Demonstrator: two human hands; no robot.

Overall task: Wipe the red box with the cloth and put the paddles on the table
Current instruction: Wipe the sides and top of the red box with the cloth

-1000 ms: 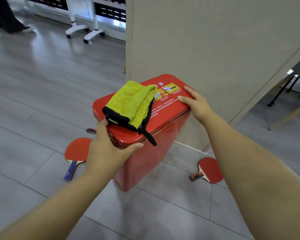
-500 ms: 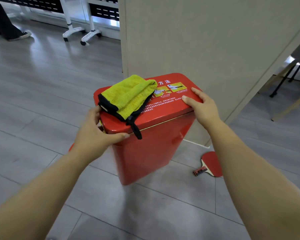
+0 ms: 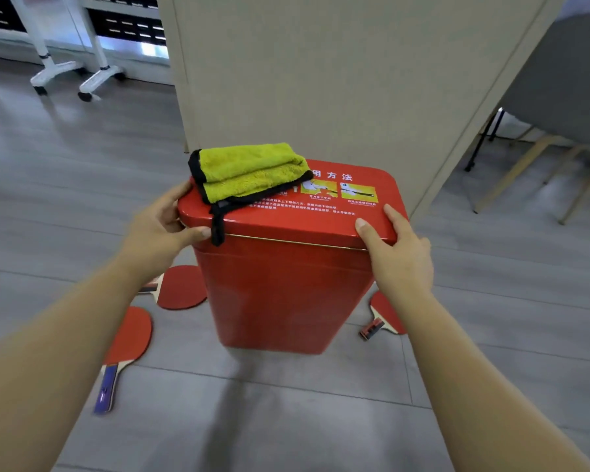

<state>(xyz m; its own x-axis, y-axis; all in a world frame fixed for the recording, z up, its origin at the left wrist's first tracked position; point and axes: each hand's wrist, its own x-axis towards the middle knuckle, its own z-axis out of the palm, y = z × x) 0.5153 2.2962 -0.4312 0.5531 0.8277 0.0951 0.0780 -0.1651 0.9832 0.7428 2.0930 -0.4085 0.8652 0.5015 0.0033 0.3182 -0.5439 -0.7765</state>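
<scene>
Red box [image 3: 286, 287] squarer; cloth [image 3: 249, 172] over edge

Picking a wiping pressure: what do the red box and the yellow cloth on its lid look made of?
The tall red box looks like glossy painted sheet metal: soft reflections, thin lid seam; plastic possible. The folded yellow-green cloth looks like matte plush microfibre: fuzzy pile, black edging.

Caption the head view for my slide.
Left hand and right hand hold the red box; yellow cloth lies on top.
</scene>
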